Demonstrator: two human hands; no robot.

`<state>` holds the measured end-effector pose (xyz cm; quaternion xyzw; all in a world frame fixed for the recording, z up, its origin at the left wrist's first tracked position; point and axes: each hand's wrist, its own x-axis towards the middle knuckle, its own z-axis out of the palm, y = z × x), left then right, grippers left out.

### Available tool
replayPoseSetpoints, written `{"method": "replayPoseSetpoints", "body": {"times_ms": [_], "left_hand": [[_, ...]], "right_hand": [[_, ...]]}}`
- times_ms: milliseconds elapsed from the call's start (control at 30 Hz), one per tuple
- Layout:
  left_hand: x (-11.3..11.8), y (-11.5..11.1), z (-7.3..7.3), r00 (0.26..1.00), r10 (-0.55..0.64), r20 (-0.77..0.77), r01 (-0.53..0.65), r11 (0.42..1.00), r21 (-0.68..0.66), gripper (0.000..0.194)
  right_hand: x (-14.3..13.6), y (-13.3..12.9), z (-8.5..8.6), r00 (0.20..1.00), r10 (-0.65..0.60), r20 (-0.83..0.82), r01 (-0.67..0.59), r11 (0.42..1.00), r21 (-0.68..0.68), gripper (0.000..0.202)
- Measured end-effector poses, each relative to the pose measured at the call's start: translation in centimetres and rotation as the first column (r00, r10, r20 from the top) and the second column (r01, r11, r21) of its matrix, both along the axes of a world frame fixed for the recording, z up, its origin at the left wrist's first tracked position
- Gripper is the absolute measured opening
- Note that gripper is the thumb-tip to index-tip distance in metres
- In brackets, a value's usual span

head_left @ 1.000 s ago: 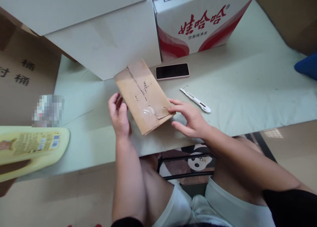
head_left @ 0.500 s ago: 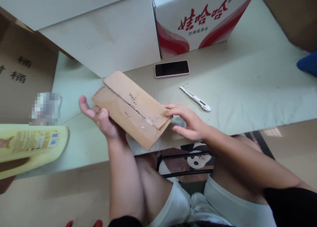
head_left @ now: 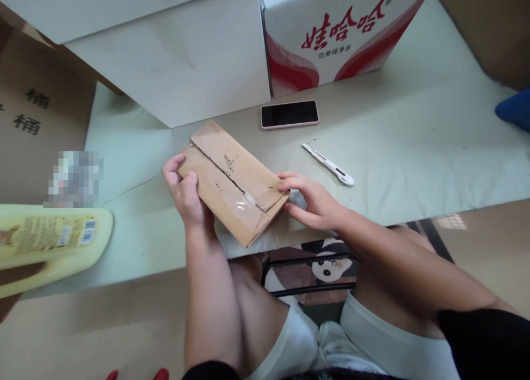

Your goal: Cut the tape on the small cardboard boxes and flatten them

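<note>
- While gripping a taped brown cardboard box (head_left: pixel 232 181) from both ends, holding it slantwise between the left and right fingers, turning its dark seam and small printed marks upward.
- With the left hand (head_left: pixel 188 195), curling bent fingers around the box's left corner and laying the thumb against the near long edge; hiding part of this grip under the cardboard.
- With the right hand (head_left: pixel 310 200), pinching the box's right corner, setting fingertips on the upper face and the thumb close under them at the end.
- Seeing a white cutter (head_left: pixel 328 164) lying just beyond the right knuckles, apart from the fingers, pointing its tip away and leftward.
- Seeing a pink-edged smartphone (head_left: pixel 290 115) lying dark screen up, farther beyond the right fingertips.
- Facing a red-and-white Wahaha water carton (head_left: pixel 331 43) behind the smartphone, and a plain white box (head_left: pixel 174 65) beyond the left fingers.
- Noticing, leftward of the left fingers, a yellow handled bottle (head_left: pixel 62 242), a pixelated item (head_left: pixel 74 178) and a brown carton (head_left: pixel 37 164) bearing black characters.
- Working above a pale green table cover (head_left: pixel 414 131), stretching well past the right fingers.
</note>
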<state>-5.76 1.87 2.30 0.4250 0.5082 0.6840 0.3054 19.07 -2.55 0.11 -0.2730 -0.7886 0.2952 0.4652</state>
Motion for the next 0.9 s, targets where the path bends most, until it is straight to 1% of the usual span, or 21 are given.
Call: {"method": "replayPoseSetpoints", "body": {"times_ms": [67,133,200,233,267,333,400,433,467,500,533,567,633,700,733,767,833,867,900], "left_hand": [[0.1,0.1,0.0,1.000,-0.008,0.010,0.008,1.000,0.003,0.039],[0.1,0.1,0.0,1.000,-0.005,-0.002,0.005,1.000,-0.005,0.039],[0.1,0.2,-0.1,1.000,0.011,-0.020,-0.011,1.000,-0.009,0.039],[0.1,0.2,-0.1,1.000,0.017,-0.022,-0.017,1.000,-0.008,0.039],[0.2,0.2,-0.1,1.000,0.018,-0.017,-0.018,1.000,-0.002,0.039],[0.3,0.2,-0.1,1.000,0.008,0.013,-0.008,1.000,0.022,0.040],[0.6,0.1,0.0,0.999,-0.004,0.050,0.001,0.999,0.049,0.041],[0.7,0.1,0.0,0.998,-0.002,0.067,-0.002,0.998,0.058,0.042],[0.8,0.2,0.1,0.997,0.002,0.082,-0.007,0.998,0.062,0.043],[0.9,0.2,0.1,0.995,0.007,0.095,-0.013,0.998,0.063,0.043],[1.0,0.3,0.2,0.994,0.013,0.105,-0.020,0.998,0.063,0.043],[1.1,0.3,0.2,0.993,0.019,0.113,-0.026,0.998,0.064,0.044],[1.3,0.5,0.2,0.993,0.033,0.118,-0.041,0.997,0.065,0.044],[1.5,0.5,0.1,0.992,0.055,0.110,-0.062,0.996,0.058,0.043],[1.6,0.6,-0.1,0.992,0.069,0.102,-0.075,0.996,0.052,0.043],[1.7,0.5,-0.2,0.993,0.080,0.087,-0.084,0.995,0.045,0.042],[1.8,0.4,-0.6,0.995,0.093,0.037,-0.094,0.995,0.031,0.039],[1.8,0.4,-0.8,0.996,0.090,0.009,-0.090,0.996,0.026,0.038],[1.8,0.3,-1.0,0.996,0.082,-0.016,-0.082,0.996,0.021,0.037]], "right_hand": [[0.2,0.1,-0.1,0.999,-0.032,0.033,0.031,0.999,0.013,0.044],[0.8,0.2,-0.2,0.990,-0.103,0.096,0.103,0.995,0.008,0.048],[2.0,0.4,-0.3,0.954,-0.229,0.193,0.238,0.971,-0.028,0.045],[2.8,0.5,-0.3,0.919,-0.301,0.256,0.325,0.944,-0.054,0.042],[3.6,0.5,-0.3,0.869,-0.368,0.330,0.414,0.906,-0.082,0.041],[5.1,0.6,-0.1,0.733,-0.448,0.512,0.578,0.807,-0.121,0.042],[6.3,0.5,0.3,0.565,-0.436,0.701,0.695,0.709,-0.120,0.047],[6.7,0.5,0.6,0.485,-0.402,0.777,0.728,0.677,-0.104,0.049],[7.0,0.4,0.9,0.419,-0.362,0.833,0.746,0.659,-0.089,0.050],[7.2,0.4,1.1,0.371,-0.322,0.871,0.754,0.652,-0.079,0.051],[7.3,0.5,1.4,0.340,-0.287,0.896,0.756,0.649,-0.079,0.051],[7.3,0.5,1.6,0.329,-0.259,0.908,0.757,0.647,-0.090,0.050],[7.2,0.6,2.0,0.358,-0.210,0.910,0.750,0.646,-0.146,0.041],[7.0,0.6,2.4,0.428,-0.190,0.883,0.730,0.648,-0.214,0.029],[6.9,0.5,2.6,0.471,-0.203,0.859,0.724,0.645,-0.245,0.027],[6.9,0.3,2.9,0.521,-0.231,0.822,0.719,0.637,-0.277,0.026],[6.7,-0.3,3.4,0.630,-0.331,0.702,0.703,0.628,-0.334,0.030],[6.6,-0.7,3.7,0.684,-0.387,0.619,0.681,0.642,-0.351,0.036],[6.5,-1.2,4.1,0.735,-0.432,0.522,0.648,0.674,-0.355,0.040]]}}
